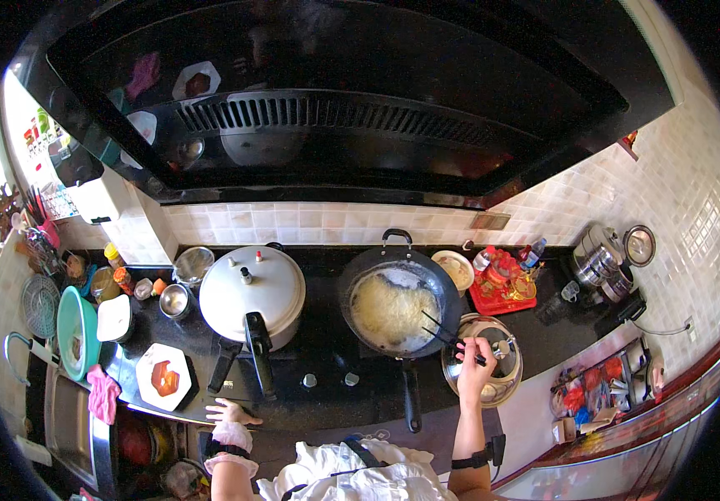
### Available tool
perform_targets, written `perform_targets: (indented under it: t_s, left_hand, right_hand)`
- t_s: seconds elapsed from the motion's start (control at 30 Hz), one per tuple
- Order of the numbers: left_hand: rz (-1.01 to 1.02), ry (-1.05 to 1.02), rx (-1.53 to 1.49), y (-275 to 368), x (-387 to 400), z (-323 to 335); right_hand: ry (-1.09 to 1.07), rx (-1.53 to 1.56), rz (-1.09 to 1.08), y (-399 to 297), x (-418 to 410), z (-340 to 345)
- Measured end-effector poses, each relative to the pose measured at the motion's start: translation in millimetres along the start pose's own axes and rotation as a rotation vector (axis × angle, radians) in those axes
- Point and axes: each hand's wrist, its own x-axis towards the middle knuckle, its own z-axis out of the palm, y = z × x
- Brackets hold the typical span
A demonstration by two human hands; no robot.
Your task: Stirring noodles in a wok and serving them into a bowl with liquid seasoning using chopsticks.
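Observation:
My right hand (478, 360) grips a pair of black chopsticks (438, 329), whose tips reach over the black wok (347, 294) on the right burner. In the wok, pale yellow food (391, 307) sits in foaming liquid; what it is cannot be told. The wok's long black handle (411, 397) points towards me. My left hand (230, 413) rests at the counter's front edge with fingers spread, holding nothing. Beyond it stands a large silver pressure cooker (225, 269) with its lid on and black handles. A steel-rimmed glass lid (495, 383) lies under and beside my right hand.
A white octagonal plate (178, 357) with reddish-brown food, a teal basin (67, 325) and a pink cloth (104, 396) are on the left. Behind the glass lid are a cream bowl (468, 266) and a red tray (491, 307). A black range hood (347, 197) hangs overhead.

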Motion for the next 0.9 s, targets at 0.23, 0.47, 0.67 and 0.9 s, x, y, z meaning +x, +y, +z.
perform_targets:
  t_s: [0.23,0.47,0.67,0.9]
  left_hand:
    - [-0.009,0.021,-0.002,4.6,8.3,4.3]
    - [-0.005,0.047,-0.036,4.4,13.7,10.5]
    - [-0.001,0.066,-0.077,0.1,17.9,18.7]
    - [-0.016,0.056,-0.065,-0.1,15.1,10.2]
  right_hand:
    - [-0.012,0.005,-0.003,-5.7,-0.9,7.4]
    - [-0.031,0.021,-0.01,-14.9,-2.8,12.6]
    - [-0.05,0.014,0.002,-17.3,-6.3,11.4]
    - [-0.022,0.001,0.011,-13.3,-12.4,9.2]
